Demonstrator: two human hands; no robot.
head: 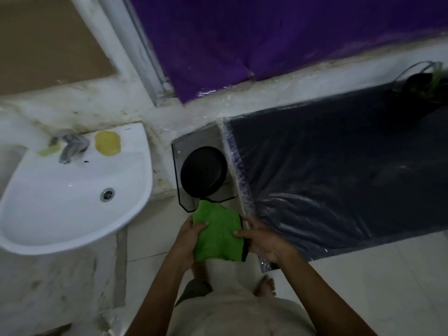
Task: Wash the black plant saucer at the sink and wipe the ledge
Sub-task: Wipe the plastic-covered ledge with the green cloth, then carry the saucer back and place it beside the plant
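Note:
The round black plant saucer (203, 171) stands on a small grey glass shelf (194, 140) between the sink and a dark covered slab. Just below it I hold a green cloth (219, 232) with a black edge in both hands. My left hand (190, 235) grips the cloth's left side, thumb on top. My right hand (263, 241) holds its right side, with the thumb pressed on the fabric. The white sink (60, 190) with its metal tap (70, 145) lies to the left.
Yellow soap (108, 143) lies on the sink's rim beside the tap. A dark slab wrapped in clear plastic (339, 170) fills the right side, with a potted plant (429, 83) at its far end. A purple sheet (266, 37) covers the window above the white ledge (278, 93).

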